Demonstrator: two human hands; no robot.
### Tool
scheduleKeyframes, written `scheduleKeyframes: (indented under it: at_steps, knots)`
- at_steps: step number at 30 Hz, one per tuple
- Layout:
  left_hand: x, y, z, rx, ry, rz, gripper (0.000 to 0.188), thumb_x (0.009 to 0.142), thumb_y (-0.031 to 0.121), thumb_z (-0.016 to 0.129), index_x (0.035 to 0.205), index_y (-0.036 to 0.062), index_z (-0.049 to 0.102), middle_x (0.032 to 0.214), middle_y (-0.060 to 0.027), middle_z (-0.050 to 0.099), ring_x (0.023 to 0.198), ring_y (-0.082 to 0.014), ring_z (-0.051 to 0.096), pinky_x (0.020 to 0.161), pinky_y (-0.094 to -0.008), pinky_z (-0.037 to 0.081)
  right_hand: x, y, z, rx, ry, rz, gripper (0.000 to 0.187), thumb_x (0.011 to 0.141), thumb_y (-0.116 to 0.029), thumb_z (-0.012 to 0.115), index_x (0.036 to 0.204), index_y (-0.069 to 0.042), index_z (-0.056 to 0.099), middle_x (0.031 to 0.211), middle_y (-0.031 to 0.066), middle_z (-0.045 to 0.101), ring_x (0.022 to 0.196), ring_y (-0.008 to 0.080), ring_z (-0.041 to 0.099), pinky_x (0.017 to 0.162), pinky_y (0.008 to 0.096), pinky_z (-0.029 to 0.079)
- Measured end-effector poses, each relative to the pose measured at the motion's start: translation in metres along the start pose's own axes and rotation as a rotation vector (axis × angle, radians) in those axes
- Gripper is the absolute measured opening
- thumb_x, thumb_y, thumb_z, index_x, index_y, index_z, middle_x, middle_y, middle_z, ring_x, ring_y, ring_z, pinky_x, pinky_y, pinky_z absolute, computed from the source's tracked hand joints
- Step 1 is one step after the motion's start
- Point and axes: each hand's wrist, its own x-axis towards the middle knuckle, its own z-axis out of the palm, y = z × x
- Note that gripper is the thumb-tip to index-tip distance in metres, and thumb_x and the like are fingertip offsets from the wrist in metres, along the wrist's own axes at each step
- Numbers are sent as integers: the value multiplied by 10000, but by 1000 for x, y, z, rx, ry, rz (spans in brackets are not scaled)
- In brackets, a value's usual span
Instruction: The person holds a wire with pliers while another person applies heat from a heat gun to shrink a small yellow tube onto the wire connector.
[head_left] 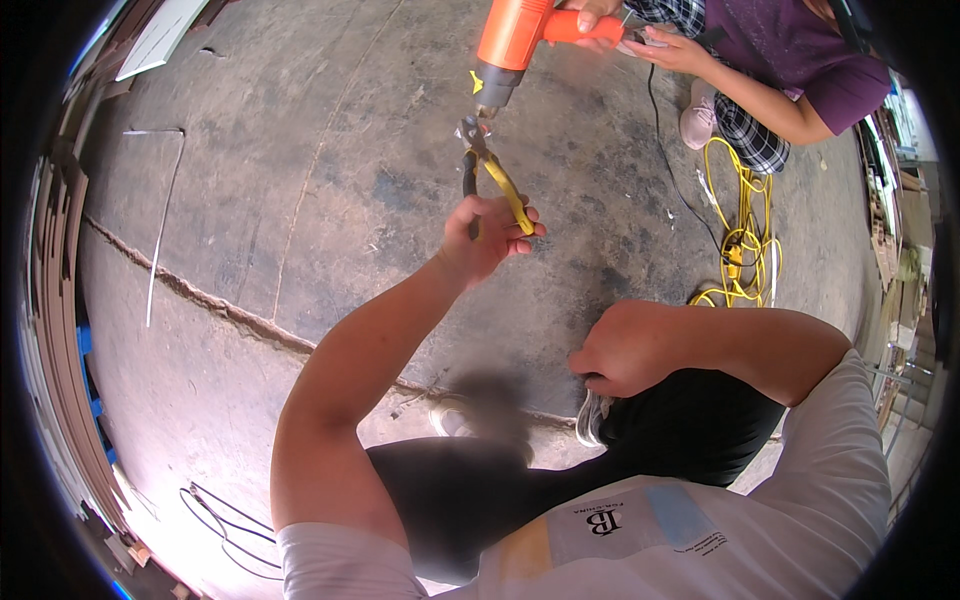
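My left hand (485,235) is stretched out ahead, closed around the handles of a pair of pliers (516,194) with yellow and black grips. The metal jaws point away from me, right under the nozzle of an orange heat gun (512,35). Something small and shiny is at the jaws, too small to name. A co-worker's hand (594,22) grips the heat gun's handle from the far side. My right hand (628,348) is curled near my right knee, above my shoe. Its fingers are mostly hidden, so what it may hold does not show.
The co-worker crouches at the far right, one shoe (697,118) on the concrete floor (370,130). A black cord and a coiled yellow extension cord (745,225) lie to the right. A thin bent white strip (165,210) and a dark cable (225,530) lie left. Stacked boards (62,300) line the left edge.
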Motion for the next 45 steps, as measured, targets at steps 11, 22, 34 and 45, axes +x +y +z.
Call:
scheduleKeyframes:
  at_steps: [11,22,34,45]
  knots:
    - [-1,2,-1,-18,-4,-1,785,819,465,559,1421,-37,518,1315,-185,630,1250,-385,588,957,-434,480,-1,-2,0,14,-27,5,262,942,-353,624,907,-95,662,802,141,692,809,408,677,707,540,531]
    - [-1,3,1,-19,4,0,760,830,455,552,1409,-37,533,1320,-184,630,1248,-386,589,962,-437,478,-2,0,3,16,-22,-21,364,965,-431,613,858,-90,682,791,144,694,804,412,674,706,534,527]
    - [3,4,2,-5,4,9,781,807,476,571,1400,-31,533,1304,-177,637,1235,-382,600,961,-433,479,-8,-4,-4,37,4,-22,467,986,-512,580,842,-81,690,784,151,696,784,417,671,681,517,524]
    - [3,6,6,49,16,14,789,808,492,557,1399,-31,537,1310,-173,639,1231,-376,605,961,-428,479,-9,3,8,1,116,-96,209,885,-274,629,812,-80,657,750,138,674,750,401,667,668,522,531]
